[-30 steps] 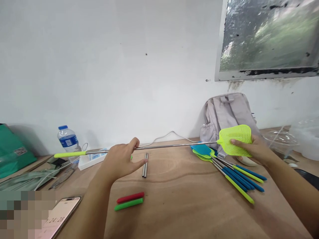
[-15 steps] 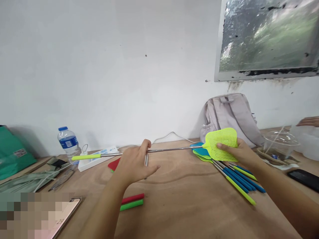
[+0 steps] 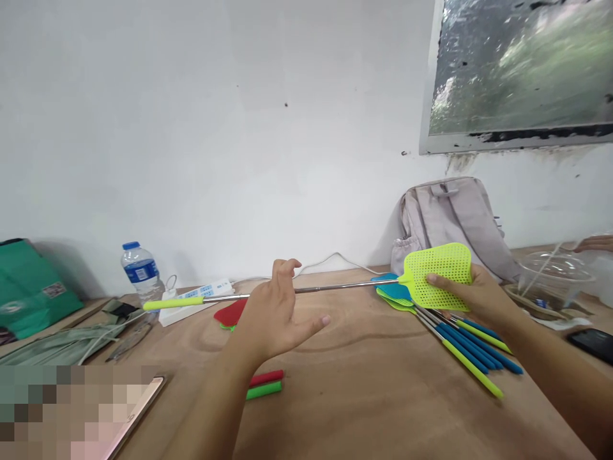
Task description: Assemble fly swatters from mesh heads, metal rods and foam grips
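Observation:
A yellow-green fly swatter (image 3: 438, 260) with a long metal shaft lies across my view, its handle pointing left. My right hand (image 3: 481, 299) pinches its perforated head, thumb in front. My left hand (image 3: 280, 313) is by the middle of the shaft, fingers apart and thumb stretched out; whether it touches the shaft is hidden. Below the held head, several fly swatters are bunched on the table, with blue heads (image 3: 395, 291) and blue or yellow-green handles (image 3: 472, 367). Behind my left forearm lies a red swatter head (image 3: 230, 313), with red (image 3: 271, 377) and green (image 3: 265, 390) handles nearer me.
Along the wall are a water bottle (image 3: 142, 271), a white power strip (image 3: 191, 303) and a grey backpack (image 3: 445, 211). A clear plastic bowl (image 3: 553, 275) and a black phone (image 3: 594, 345) are at right. Another person's hand (image 3: 596, 243) shows at the right edge. A green bag (image 3: 36, 287) stands at left.
The view has shifted slightly, moving most things rightward. My left hand's fingers point higher and its thumb is farther out. My right hand still pinches the swatter's head.

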Action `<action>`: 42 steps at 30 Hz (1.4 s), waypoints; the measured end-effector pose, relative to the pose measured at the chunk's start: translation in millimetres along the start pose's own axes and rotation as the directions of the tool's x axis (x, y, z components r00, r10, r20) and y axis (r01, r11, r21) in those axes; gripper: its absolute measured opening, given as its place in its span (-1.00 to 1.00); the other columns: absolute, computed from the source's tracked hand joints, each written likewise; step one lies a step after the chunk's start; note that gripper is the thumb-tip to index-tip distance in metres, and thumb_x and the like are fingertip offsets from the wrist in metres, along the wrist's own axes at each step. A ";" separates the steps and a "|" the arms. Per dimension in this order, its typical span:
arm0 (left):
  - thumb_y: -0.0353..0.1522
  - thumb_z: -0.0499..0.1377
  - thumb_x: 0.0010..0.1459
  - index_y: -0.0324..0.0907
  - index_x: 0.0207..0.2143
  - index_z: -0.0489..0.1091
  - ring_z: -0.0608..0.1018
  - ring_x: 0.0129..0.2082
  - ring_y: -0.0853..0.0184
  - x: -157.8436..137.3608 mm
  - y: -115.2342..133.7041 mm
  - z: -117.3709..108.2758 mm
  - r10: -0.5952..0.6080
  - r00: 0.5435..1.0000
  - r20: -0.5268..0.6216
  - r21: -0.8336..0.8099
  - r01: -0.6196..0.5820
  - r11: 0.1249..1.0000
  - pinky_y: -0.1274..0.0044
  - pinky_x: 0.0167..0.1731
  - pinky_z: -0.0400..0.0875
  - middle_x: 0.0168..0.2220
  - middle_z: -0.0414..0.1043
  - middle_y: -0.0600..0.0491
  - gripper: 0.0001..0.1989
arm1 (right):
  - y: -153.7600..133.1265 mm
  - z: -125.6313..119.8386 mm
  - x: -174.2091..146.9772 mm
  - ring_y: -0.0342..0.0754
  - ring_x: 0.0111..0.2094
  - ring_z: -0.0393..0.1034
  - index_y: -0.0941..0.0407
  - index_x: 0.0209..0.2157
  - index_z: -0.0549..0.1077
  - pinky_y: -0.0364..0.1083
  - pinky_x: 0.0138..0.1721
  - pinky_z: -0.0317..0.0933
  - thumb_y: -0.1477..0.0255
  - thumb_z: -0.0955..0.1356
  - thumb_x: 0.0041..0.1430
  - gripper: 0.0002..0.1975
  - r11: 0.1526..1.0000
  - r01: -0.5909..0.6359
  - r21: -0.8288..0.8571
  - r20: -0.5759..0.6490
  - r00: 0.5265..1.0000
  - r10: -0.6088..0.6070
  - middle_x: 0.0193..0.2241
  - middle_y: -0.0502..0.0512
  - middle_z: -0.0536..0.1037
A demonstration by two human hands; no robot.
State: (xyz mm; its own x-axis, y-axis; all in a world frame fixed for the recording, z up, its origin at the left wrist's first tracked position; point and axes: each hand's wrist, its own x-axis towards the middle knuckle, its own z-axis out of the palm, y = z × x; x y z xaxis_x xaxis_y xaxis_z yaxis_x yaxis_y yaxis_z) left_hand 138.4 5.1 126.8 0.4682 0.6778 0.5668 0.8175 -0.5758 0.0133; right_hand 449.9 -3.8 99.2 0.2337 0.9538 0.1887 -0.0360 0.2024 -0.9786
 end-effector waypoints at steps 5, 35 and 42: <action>0.06 -0.01 -0.03 -0.18 -0.05 -0.10 0.44 -0.41 0.23 -0.6 -1.7 -2.0 -0.010 1.000 -0.008 -0.001 0.010 1.000 0.37 -0.45 0.33 -0.15 0.15 -0.09 -0.35 | -4.1 6.6 -4.7 -0.08 -0.74 0.32 0.18 -0.51 0.46 -0.16 -0.84 0.22 0.34 0.50 -0.33 -0.71 1.000 0.019 -0.019 -0.008 1.000 -0.019 -0.64 0.07 0.52; -0.14 -0.03 0.16 -0.02 -0.38 0.45 0.32 -0.59 0.46 3.4 -13.3 -18.8 0.012 0.988 -0.152 -0.042 -0.018 0.999 0.57 -0.50 0.13 -0.56 0.36 0.19 -0.70 | -26.1 36.0 -49.8 -0.12 -0.73 0.33 0.14 -0.47 0.45 -0.16 -0.83 0.26 0.31 0.48 -0.23 -0.74 0.971 0.240 -0.020 0.012 0.971 -0.240 -0.59 -0.01 0.50; -0.15 -0.01 0.08 0.00 -0.12 0.26 0.41 -0.49 0.39 0.8 -3.6 -16.6 -0.038 0.994 -0.105 -0.085 0.029 0.996 0.54 -0.38 0.20 -0.40 0.40 0.17 -0.68 | -25.3 41.8 -48.4 -0.12 -0.73 0.30 0.17 -0.49 0.45 -0.16 -0.86 0.23 0.29 0.50 -0.32 -0.68 0.975 0.215 0.050 -0.040 0.976 -0.213 -0.61 -0.01 0.49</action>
State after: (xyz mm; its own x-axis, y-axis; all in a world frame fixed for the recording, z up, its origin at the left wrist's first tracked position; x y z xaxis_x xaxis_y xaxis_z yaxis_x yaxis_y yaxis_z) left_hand 130.3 0.2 140.9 0.3987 0.6475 0.6494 0.7996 -0.5922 0.0995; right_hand 398.8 -45.8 118.2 0.2742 0.8791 0.3899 -0.0330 0.4138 -0.9098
